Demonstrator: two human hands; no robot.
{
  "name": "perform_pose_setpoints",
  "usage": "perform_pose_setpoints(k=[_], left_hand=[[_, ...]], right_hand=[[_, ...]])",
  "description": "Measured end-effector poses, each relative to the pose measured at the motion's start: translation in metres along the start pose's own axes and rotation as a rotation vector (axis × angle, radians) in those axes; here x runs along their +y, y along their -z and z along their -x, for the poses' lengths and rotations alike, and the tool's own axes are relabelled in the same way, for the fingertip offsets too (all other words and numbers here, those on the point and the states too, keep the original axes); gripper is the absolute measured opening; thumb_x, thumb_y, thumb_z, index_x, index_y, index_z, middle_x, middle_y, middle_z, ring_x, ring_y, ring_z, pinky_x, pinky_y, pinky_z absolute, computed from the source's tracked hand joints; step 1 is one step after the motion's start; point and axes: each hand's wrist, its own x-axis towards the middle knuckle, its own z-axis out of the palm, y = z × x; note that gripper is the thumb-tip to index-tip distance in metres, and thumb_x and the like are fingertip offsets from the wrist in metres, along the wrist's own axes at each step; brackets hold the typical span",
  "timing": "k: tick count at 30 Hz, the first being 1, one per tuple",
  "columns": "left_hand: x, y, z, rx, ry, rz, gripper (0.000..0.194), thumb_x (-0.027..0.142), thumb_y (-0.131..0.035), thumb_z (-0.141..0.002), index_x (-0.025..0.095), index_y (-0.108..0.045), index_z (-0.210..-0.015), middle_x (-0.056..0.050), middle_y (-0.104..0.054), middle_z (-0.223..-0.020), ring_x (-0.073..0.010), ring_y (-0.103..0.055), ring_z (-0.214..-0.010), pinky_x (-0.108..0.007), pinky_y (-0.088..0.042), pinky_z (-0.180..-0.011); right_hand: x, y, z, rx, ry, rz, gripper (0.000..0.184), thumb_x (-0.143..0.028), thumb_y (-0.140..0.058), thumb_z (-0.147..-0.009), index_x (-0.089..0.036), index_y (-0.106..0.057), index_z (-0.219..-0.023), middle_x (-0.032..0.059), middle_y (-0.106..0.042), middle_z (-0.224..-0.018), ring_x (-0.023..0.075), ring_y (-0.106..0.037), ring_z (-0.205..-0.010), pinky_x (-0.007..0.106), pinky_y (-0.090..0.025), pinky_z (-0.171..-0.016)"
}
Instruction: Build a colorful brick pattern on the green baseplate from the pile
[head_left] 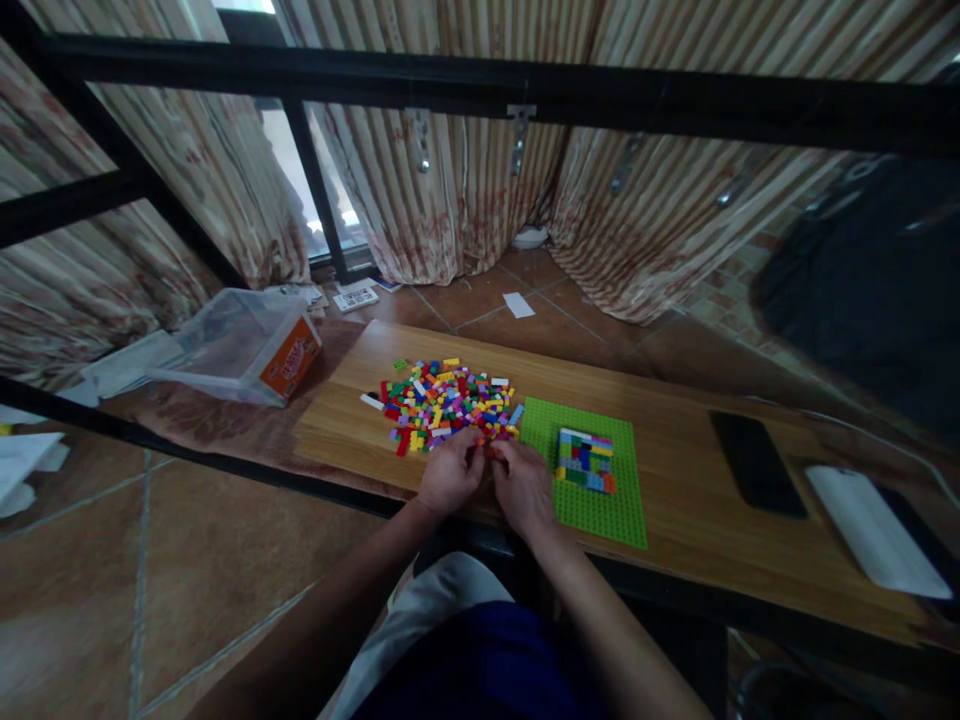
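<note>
My left hand (453,472) and my right hand (525,488) are close together at the front edge of a loose pile of small coloured building bricks (450,400). The fingers of both hands are pinched, with specks of orange-red showing at the tips, seemingly a small brick in each; their shapes are mostly hidden. Just right of my right hand lies a green studded baseplate (600,522). On it stands a low, roughly square build of multicoloured bricks (586,462), with a blue part near its middle.
A clear plastic box (225,345) with an orange label stands at the left. On the wooden board's (675,490) right side lie a black phone-like slab (756,462) and a white flat device (876,528). A dark metal bar (480,85) crosses before striped curtains (450,220).
</note>
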Motion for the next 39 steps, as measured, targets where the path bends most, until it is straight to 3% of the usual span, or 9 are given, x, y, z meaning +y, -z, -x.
perform_pose_setpoints(k=[5, 9, 14, 20, 25, 32, 39], left_hand=[[0.0, -0.001, 0.001, 0.021, 0.045, -0.025, 0.024, 0.019, -0.05, -0.086, 0.02, -0.057, -0.109, -0.005, -0.071, -0.092, -0.0177, -0.067, -0.081, -0.029, -0.052, -0.076], [0.0, -0.001, 0.002, 0.01, 0.052, -0.032, 0.025, 0.018, -0.05, -0.086, 0.02, -0.057, -0.11, -0.005, -0.071, -0.093, -0.018, -0.068, -0.082, -0.029, -0.053, -0.077], [0.001, -0.002, 0.003, 0.023, 0.05, -0.058, 0.025, 0.019, -0.05, -0.086, 0.02, -0.058, -0.109, -0.005, -0.071, -0.093, -0.0185, -0.068, -0.084, -0.03, -0.053, -0.079], [-0.001, -0.001, 0.002, 0.022, 0.049, -0.064, 0.023, 0.019, -0.051, -0.086, 0.02, -0.058, -0.107, -0.004, -0.071, -0.087, -0.018, -0.068, -0.08, -0.028, -0.053, -0.075], [-0.003, -0.001, 0.001, 0.026, 0.011, -0.041, 0.021, 0.02, -0.05, -0.086, 0.02, -0.059, -0.105, -0.005, -0.071, -0.091, -0.0172, -0.068, -0.081, -0.027, -0.052, -0.074], [-0.006, -0.002, 0.0, 0.032, 0.007, -0.041, 0.02, 0.023, -0.049, -0.087, 0.021, -0.059, -0.104, -0.004, -0.071, -0.091, -0.0175, -0.068, -0.083, -0.028, -0.054, -0.075], [-0.007, -0.003, 0.0, 0.032, 0.026, -0.028, 0.021, 0.025, -0.049, -0.088, 0.021, -0.059, -0.106, -0.004, -0.072, -0.094, -0.0183, -0.069, -0.089, -0.029, -0.055, -0.078]], right_hand=[[0.003, 0.003, -0.01, 0.098, 0.001, -0.179, 0.023, -0.019, -0.046, -0.088, -0.022, -0.067, -0.097, 0.0048, -0.071, -0.097, 0.0193, -0.062, -0.09, 0.033, -0.046, -0.085], [0.012, 0.01, -0.014, 0.189, -0.044, -0.097, 0.024, -0.02, -0.044, -0.089, -0.019, -0.068, -0.094, 0.0078, -0.07, -0.094, 0.0215, -0.061, -0.09, 0.035, -0.046, -0.085], [0.025, 0.014, -0.03, 0.191, -0.049, 0.047, 0.031, -0.015, -0.04, -0.087, -0.017, -0.068, -0.102, 0.0098, -0.067, -0.095, 0.0224, -0.059, -0.091, 0.034, -0.045, -0.084], [0.042, 0.019, -0.063, 0.013, 0.002, 0.222, 0.04, -0.006, -0.048, -0.077, -0.019, -0.07, -0.107, 0.0119, -0.061, -0.108, 0.0231, -0.057, -0.1, 0.032, -0.042, -0.089], [0.046, 0.025, -0.079, -0.164, 0.064, 0.221, 0.034, -0.008, -0.051, -0.079, -0.021, -0.071, -0.102, 0.0084, -0.061, -0.108, 0.0206, -0.057, -0.1, 0.029, -0.041, -0.09], [0.038, 0.036, -0.074, -0.232, 0.105, 0.238, 0.021, -0.014, -0.053, -0.085, -0.022, -0.07, -0.095, 0.0056, -0.061, -0.107, 0.0189, -0.054, -0.102, 0.027, -0.04, -0.09], [0.027, 0.057, -0.056, -0.241, 0.164, 0.378, 0.023, -0.016, -0.046, -0.091, -0.021, -0.068, -0.094, 0.0067, -0.064, -0.097, 0.0205, -0.055, -0.097, 0.029, -0.041, -0.087]])
